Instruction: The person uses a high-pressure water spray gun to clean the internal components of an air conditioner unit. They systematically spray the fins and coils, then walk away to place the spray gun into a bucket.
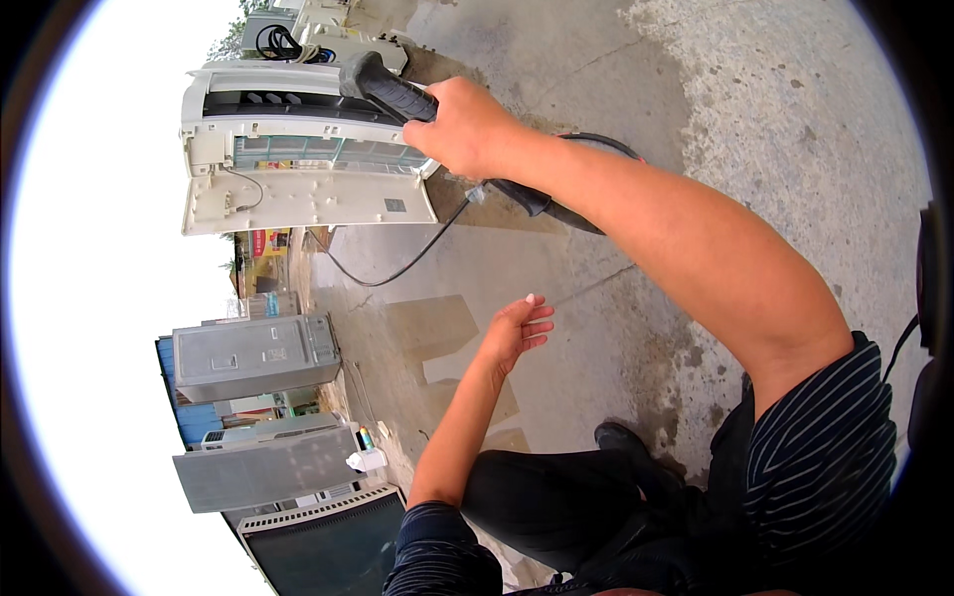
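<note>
Black ribbed handle [399, 96] in right hand [462, 129], in view overlapping upper right part of white casing [308, 204]; cannot tell if touching. Long axis slanting: thick end pointing up-left across casing, other end into fist. Right grip: fingers wrapped around handle. Left hand [517, 333] below and right of casing, grip spread. Dark cable [373, 284] looping just below casing.

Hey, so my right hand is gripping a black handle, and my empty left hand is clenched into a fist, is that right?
Not quite: the left hand is open with its fingers extended, not clenched, as the head view shows. It is empty, and the right hand is gripping the black handle.
</note>
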Motion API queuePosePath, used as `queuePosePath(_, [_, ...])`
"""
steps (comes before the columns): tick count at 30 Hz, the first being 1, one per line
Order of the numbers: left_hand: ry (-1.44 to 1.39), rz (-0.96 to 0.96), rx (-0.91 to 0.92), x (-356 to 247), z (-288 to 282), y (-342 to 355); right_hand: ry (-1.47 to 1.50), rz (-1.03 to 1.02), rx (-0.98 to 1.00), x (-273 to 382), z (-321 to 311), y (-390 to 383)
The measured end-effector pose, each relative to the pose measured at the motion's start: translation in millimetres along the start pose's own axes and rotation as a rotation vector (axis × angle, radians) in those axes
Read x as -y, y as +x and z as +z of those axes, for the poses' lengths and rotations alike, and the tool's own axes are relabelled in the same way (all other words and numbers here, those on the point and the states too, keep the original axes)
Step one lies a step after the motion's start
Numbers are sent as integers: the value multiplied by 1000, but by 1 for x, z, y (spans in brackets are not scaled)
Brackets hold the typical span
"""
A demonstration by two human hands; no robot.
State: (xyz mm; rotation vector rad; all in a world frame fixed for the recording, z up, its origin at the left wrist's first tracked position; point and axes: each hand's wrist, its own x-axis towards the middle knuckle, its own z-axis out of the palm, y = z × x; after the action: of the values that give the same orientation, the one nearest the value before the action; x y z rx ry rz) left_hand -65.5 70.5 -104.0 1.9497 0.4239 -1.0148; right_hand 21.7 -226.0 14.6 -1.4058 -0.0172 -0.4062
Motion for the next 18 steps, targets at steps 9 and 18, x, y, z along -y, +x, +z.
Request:
queuePosePath(9, [-6,0,8,2,-1,1,5,145,63,3,-9,-4])
queuePosePath(18, [-9,2,28,3,1,3,-23,141,44,-4,-8,-6])
